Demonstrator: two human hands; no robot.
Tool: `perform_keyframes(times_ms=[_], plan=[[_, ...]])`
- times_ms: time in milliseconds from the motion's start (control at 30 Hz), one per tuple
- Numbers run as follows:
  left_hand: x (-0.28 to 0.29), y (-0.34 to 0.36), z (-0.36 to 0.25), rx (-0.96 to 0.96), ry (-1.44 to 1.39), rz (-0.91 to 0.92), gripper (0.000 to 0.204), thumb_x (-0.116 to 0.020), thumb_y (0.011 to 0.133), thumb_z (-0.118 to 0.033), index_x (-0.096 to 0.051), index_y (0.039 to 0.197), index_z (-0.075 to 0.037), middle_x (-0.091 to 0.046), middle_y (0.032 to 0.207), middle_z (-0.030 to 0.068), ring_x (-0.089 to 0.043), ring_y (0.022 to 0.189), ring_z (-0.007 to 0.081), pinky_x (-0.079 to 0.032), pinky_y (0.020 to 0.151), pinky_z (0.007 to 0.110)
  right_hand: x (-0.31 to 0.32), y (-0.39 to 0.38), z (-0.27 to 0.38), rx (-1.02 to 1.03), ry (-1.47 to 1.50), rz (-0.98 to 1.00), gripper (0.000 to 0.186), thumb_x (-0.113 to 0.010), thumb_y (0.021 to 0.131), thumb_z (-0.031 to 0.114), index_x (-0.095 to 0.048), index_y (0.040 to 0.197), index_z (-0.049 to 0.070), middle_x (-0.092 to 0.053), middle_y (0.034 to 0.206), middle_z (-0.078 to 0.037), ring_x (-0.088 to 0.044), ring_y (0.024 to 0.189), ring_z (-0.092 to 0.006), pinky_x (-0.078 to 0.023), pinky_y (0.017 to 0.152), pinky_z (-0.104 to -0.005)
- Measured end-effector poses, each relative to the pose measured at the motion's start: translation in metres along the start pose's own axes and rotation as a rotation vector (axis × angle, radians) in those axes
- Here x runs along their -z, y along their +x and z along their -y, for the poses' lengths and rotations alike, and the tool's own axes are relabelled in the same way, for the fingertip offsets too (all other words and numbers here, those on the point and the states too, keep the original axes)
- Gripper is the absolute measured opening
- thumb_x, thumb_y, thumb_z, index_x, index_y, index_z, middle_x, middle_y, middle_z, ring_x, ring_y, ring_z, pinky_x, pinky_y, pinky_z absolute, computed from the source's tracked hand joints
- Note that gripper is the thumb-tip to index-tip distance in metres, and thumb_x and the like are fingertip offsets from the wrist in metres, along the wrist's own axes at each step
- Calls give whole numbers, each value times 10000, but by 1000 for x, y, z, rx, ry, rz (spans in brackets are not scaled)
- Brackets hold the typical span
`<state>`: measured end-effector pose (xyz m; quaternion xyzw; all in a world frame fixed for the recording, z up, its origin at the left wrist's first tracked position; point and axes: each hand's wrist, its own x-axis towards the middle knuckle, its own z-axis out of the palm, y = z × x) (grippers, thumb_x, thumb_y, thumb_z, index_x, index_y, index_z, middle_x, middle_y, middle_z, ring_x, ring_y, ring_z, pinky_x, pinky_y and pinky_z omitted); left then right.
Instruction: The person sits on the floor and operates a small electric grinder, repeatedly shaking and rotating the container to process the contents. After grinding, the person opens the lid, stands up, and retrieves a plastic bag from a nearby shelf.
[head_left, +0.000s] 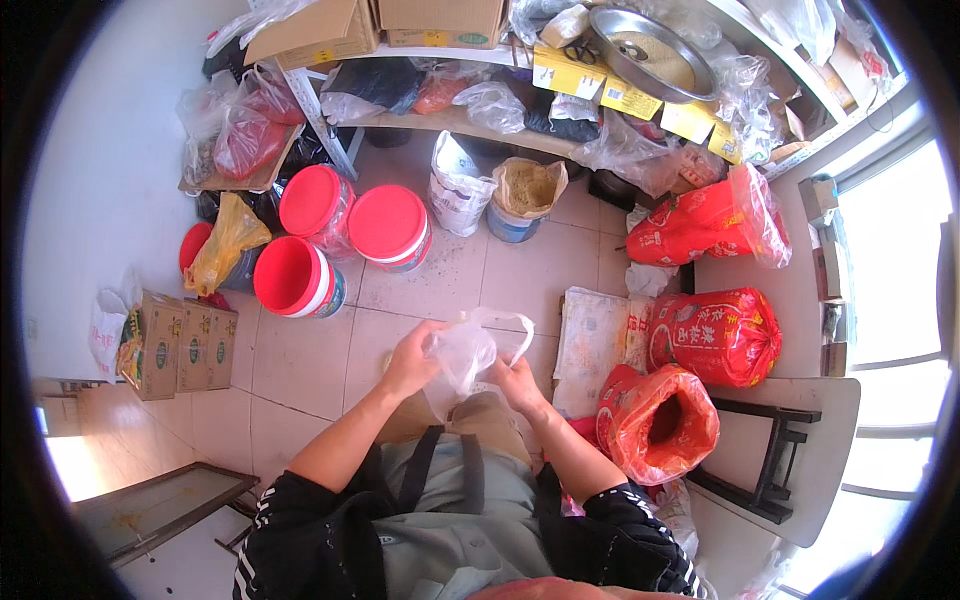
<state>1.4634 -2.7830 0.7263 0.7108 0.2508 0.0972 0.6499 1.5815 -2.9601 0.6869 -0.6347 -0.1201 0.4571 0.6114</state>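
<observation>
A thin, whitish see-through plastic bag (464, 358) hangs in front of my body, above my knees. My left hand (412, 360) grips its left side, fingers closed on the film. On the other side my right hand (517, 384) pinches the bag near a handle loop, which stands up and curves to the right. The bag looks crumpled; whether anything is inside I cannot tell. Past my hands, the nearest containers are a red open bucket (290, 277) and a red-lidded bucket (388, 224) on the tiled floor.
A white sack (459, 188) and a bucket of yellowish powder (527, 190) stand ahead. Red sacks (716, 336) and an open red bag (660, 425) line the right. Shelves hold a metal basin (652, 55) and cartons (440, 18). Cardboard boxes (190, 345) sit left.
</observation>
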Motion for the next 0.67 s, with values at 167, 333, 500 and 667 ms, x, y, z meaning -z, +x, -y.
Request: perform_keyframes(times_ms=[167, 333, 500, 667], plan=[[40, -22, -16, -78, 122, -137, 523, -714, 680, -62, -571, 1183, -87, -609, 864, 59, -575, 806, 171, -473, 735, 307, -32, -13, 23, -70, 81, 66, 387, -489, 984, 312, -645, 1027, -39, -668, 909, -105, -631, 784, -164, -547, 680, -309], [102, -46, -2, -146, 304, -12, 409, -668, 713, -44, -609, 1117, -54, -604, 815, 74, -582, 753, 173, -481, 695, 311, -72, -16, 34, -70, -128, 3, 362, -460, 997, 264, -633, 1055, -48, -669, 954, -102, -652, 809, -182, -548, 699, -307], [173, -74, 39, 102, -157, -303, 307, -630, 857, -162, -598, 1119, -5, -629, 893, 56, -602, 757, 142, -485, 639, 283, -105, -18, 44, 85, -261, -152, 366, -449, 997, 254, -649, 979, -52, -673, 888, -92, -642, 768, -146, -544, 659, -296], [237, -99, 39, 275, -685, -439, 486, -617, 914, -317, -466, 1290, -49, -594, 1135, 79, -616, 964, 194, -549, 778, 374, -134, -18, 47, 115, -534, -257, 346, -498, 967, 277, -674, 997, -19, -704, 884, -129, -665, 816, -202, -534, 758, -347]])
